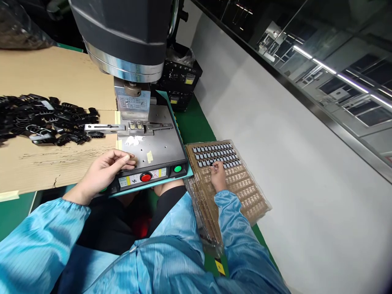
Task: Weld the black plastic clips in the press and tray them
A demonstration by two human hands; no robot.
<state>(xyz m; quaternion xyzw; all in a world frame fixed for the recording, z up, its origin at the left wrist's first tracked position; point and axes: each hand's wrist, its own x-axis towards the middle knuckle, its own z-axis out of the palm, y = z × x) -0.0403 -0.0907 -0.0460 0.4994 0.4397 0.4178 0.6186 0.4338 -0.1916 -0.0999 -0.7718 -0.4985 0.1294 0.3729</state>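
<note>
My left hand (105, 171) hovers over the front left edge of the machine's metal plate (159, 149), its fingers curled together; what they hold, if anything, is too small to tell. My right hand (218, 176) pinches a small dark part at the tray (254, 200) on the right. Rows of grey and black parts (214, 149) fill the far end of that tray, and its nearer pockets hold none. A metal fixture (136, 127) on the plate carries two small pale pieces, under the press head (122, 45).
Many black clips (45, 120) lie heaped on the cardboard (70, 163) at the left. A red button (146, 177) and a green button (177, 168) sit on the machine's front. Black bins (180, 77) stand behind it. A pale wall (275, 134) runs along the right.
</note>
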